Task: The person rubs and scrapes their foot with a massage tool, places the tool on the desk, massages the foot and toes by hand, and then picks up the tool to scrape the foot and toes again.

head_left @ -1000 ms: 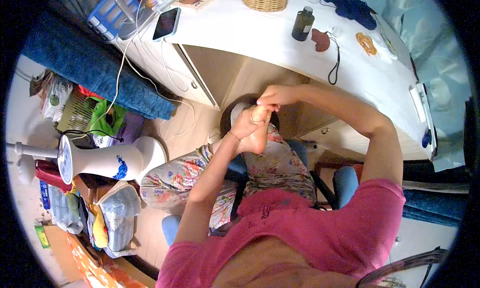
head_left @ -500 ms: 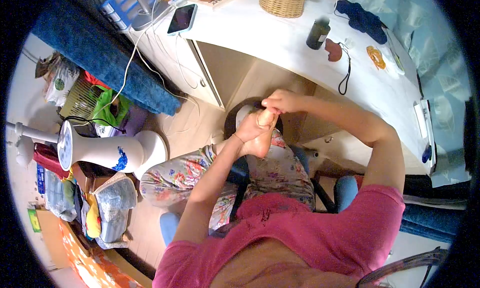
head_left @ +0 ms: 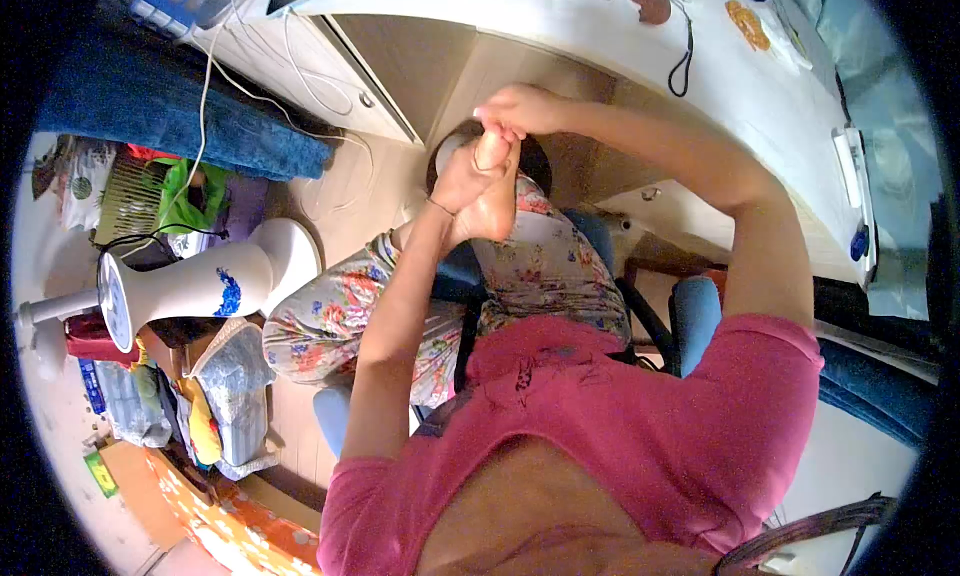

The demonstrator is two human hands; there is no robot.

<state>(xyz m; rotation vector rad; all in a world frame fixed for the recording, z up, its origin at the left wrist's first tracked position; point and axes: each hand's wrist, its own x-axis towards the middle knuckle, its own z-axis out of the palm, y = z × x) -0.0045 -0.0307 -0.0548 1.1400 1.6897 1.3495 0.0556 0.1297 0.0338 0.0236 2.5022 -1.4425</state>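
Observation:
My bare foot [head_left: 492,214] is raised over my other leg, sole turned upward. Around its middle wraps my left hand [head_left: 462,182], closed on it, with a thin band at the wrist. At the toes is my right hand [head_left: 527,110], fingers bent and pressed against them. Whether something small sits between those fingers I cannot make out. Both legs are in floral trousers [head_left: 545,276], the knee of the crossed leg pointing left.
A white desk [head_left: 560,11] curves ahead, holding a red-brown piece [head_left: 650,3] with a black cord and an orange coil [head_left: 747,26]. To the left lie a white pedestal-shaped stand [head_left: 185,284], loose cables and bagged items [head_left: 230,391]. Blue chair parts [head_left: 695,321] flank me.
The view has tilted downward, so the desk and its things sit higher in the picture. Both hands stay at the foot, with the right fingers still at the toes.

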